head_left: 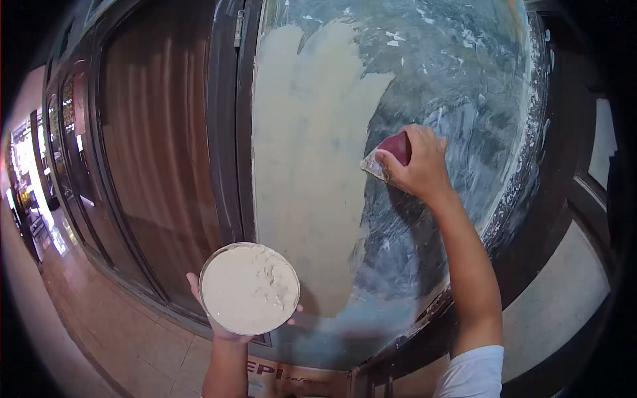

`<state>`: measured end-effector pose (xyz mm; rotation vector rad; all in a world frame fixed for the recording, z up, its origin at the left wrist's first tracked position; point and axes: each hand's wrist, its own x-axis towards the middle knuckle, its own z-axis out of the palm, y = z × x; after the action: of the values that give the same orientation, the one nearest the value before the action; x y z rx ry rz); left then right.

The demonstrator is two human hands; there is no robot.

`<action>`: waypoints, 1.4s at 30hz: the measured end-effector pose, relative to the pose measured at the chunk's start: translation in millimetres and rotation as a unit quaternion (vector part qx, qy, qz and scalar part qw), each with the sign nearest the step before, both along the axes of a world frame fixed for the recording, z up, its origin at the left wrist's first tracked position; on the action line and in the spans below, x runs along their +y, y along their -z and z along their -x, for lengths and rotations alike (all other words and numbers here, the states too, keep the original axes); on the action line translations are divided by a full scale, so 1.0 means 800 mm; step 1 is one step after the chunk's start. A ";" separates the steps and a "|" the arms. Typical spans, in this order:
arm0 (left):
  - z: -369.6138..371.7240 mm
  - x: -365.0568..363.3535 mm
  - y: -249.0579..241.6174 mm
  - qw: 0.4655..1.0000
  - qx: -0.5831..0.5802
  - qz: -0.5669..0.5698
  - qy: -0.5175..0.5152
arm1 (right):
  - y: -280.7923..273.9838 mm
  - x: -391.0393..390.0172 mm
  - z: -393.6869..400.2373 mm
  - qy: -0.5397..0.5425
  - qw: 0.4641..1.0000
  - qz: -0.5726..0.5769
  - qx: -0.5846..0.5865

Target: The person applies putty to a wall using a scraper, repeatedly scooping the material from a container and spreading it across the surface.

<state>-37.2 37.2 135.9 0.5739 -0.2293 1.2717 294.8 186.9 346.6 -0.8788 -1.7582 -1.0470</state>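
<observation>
My left hand (224,330) supports a round tub of cream-coloured putty (242,292) from below, its fingertips showing at the rim's right side. The putty is mostly smooth, with a dug-up patch at the right. My right hand (424,162) grips a maroon putty scraper (397,146) between thumb and fingers. Pale putty coats the scraper's lower left edge. It is held at the wall panel (458,73), by the border of the spread putty; whether it touches cannot be told. Cream putty (312,146) covers the panel's left part, while the right part is mottled grey-blue.
A dark-framed glass door (159,132) with a brown curtain behind it stands left of the panel. At the right is dark woodwork with pale panels (564,285). Tiled floor (146,338) lies lower left, and a mat with lettering (292,378) at the bottom.
</observation>
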 end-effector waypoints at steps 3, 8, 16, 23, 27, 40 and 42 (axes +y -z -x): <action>-0.002 -0.001 -0.002 1.000 0.009 -0.005 -0.010 | -0.007 -0.015 0.003 -0.035 0.990 0.098 0.092; 0.002 -0.001 0.002 1.000 -0.010 -0.017 0.009 | 0.000 -0.003 0.001 0.010 1.000 0.000 -0.017; 0.011 -0.010 0.002 0.999 -0.031 -0.014 0.017 | 0.001 0.006 0.002 -0.012 0.997 -0.071 -0.024; 0.005 -0.008 -0.002 1.000 -0.030 0.003 -0.003 | 0.008 -0.005 0.000 -0.009 0.999 -0.016 -0.043; 0.000 0.004 -0.013 0.999 -0.035 0.000 -0.006 | -0.016 0.010 -0.007 -0.009 0.996 -0.071 0.045; -0.003 0.017 -0.033 0.999 -0.042 -0.018 0.007 | -0.009 0.004 0.010 -0.021 0.997 -0.067 -0.015; -0.004 0.019 -0.031 0.999 -0.047 -0.009 0.004 | -0.013 0.001 0.012 0.008 0.996 -0.064 -0.063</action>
<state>-33.8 52.3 160.5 0.5293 -0.3217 1.2912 285.5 187.5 357.0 -0.7616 -1.7671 -1.2344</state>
